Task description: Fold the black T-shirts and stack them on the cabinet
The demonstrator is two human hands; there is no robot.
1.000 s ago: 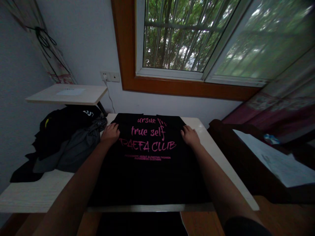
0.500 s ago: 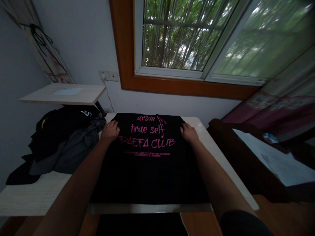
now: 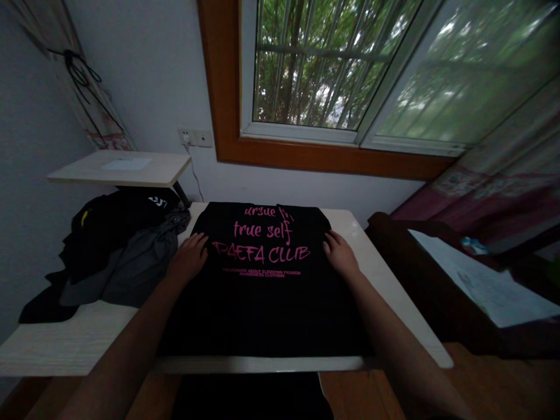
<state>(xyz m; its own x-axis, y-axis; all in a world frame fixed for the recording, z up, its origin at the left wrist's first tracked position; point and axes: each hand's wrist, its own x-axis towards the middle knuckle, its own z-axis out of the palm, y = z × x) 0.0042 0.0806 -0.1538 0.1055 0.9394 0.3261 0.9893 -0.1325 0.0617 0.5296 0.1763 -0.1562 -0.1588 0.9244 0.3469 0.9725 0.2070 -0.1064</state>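
Note:
A black T-shirt [image 3: 262, 297] with pink lettering lies flat on the pale table [image 3: 79, 338], its lower part hanging over the near edge. My left hand [image 3: 188, 258] rests palm down on the shirt's left edge, fingers stretched out. On the shirt's right edge lies my right hand [image 3: 340, 254], also flat with fingers extended. Neither hand holds anything.
A heap of dark and grey clothes [image 3: 114, 251] sits on the table's left part. Behind it stands a small raised shelf [image 3: 122, 168]. A dark wooden bench with a white paper [image 3: 485, 286] is at the right. A window fills the far wall.
Both hands have slid toward me along the shirt's side edges, from beside the upper lettering to beside the large pink line.

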